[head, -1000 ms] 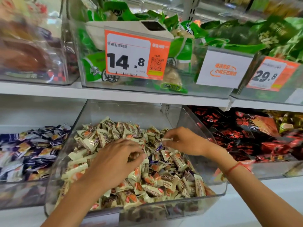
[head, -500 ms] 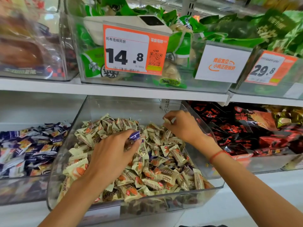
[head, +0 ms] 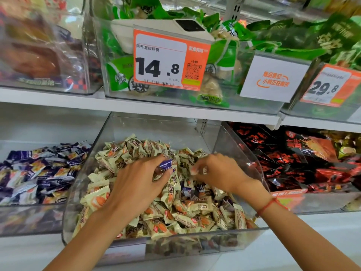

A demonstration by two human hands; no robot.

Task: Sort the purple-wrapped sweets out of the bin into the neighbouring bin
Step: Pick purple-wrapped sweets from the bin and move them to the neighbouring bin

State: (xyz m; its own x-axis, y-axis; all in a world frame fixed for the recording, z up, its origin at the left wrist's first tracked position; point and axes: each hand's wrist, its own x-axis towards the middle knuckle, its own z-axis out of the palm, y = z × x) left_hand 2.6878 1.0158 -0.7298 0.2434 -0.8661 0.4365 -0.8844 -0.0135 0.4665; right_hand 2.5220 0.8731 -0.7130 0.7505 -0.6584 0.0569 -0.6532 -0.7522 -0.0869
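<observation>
One purple sweet (head: 165,164) pinched in left hand (head: 136,184) fingertips.

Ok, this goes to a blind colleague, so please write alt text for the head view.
Two bare hands dig in a clear bin of cream-wrapped sweets; the left hand pinches a purple-wrapped sweet, the right hand picks among the pile. The bin to the left holds purple-wrapped sweets; an orange 14.8 price tag hangs above.
</observation>
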